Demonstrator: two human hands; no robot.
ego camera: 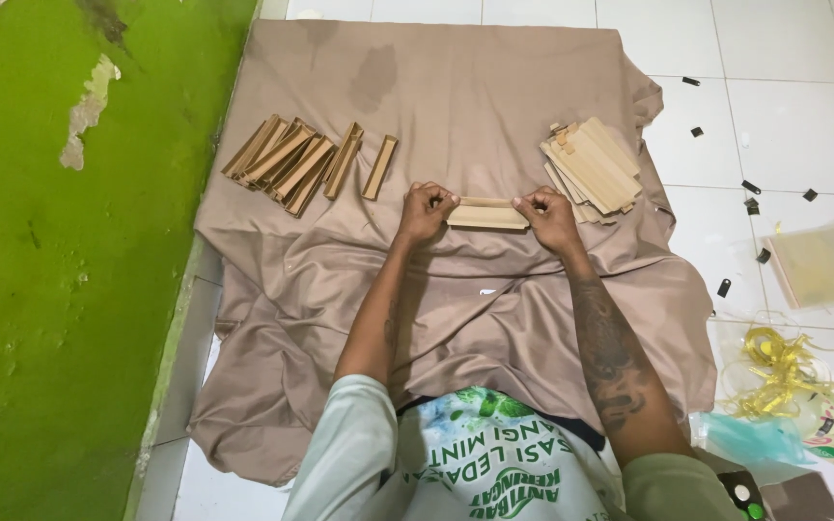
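At the middle of the brown cloth (456, 106), between the two hands, lies a tan cardboard piece (487, 213), long, narrow and flat-looking, with a raised fold running along its upper edge. It sits level, its length running from left to right, just above the cloth's wrinkled near half. The left hand (426, 209) is closed around the piece's left end, fingers curled in and knuckles up; the right hand (548, 216) is closed the same way around the right end. Both forearms reach out from pale green sleeves, and the right one bears dark tattoos.

To the left of the hands, a row of folded cardboard channels (303, 162) lies fanned on the cloth, leaning one against another, with a single one (379, 168) lying a little apart nearest the left hand. To the right, just beside the right hand, a stack of flat cardboard blanks (593, 166) sits in a loose, skewed pile.

The cloth is spread on a white tiled floor (784, 116). A green wall (50, 289) with peeling patches runs along the left. On the tiles at the right lie small dark scraps (751, 187), a clear plastic sleeve (820, 264) and a tangle of yellow ribbon (781, 362).
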